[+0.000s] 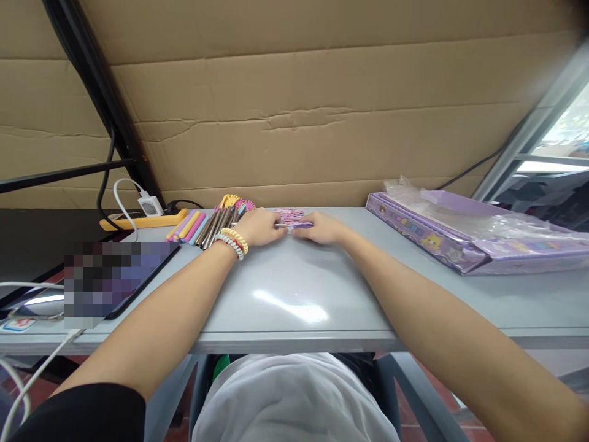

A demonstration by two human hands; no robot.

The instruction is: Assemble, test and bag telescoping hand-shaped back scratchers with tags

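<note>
Both my hands are together near the back of the grey table. My left hand (262,227), with beaded and coiled bands at the wrist, is closed at the silver end of a slim purple-and-silver stick (301,225). At its purple end, the fingers of my right hand (324,227) are pinched together. The stick lies nearly level between them; its exact kind is too small to tell. Just behind it is a pile of pink-and-purple striped pieces (289,214). Left of my left hand lies a row of slim metallic sticks (219,224) with yellow and pink tops (232,201), partly hidden by that hand.
Pastel yellow, purple, pink and blue sticks (189,226) lie farther left, before a yellow power strip (119,222) with a white charger (150,204). A tablet (156,258) and cables are at the left. An open purple box (427,236) with clear plastic stands right; cardboard (299,92) backs the table.
</note>
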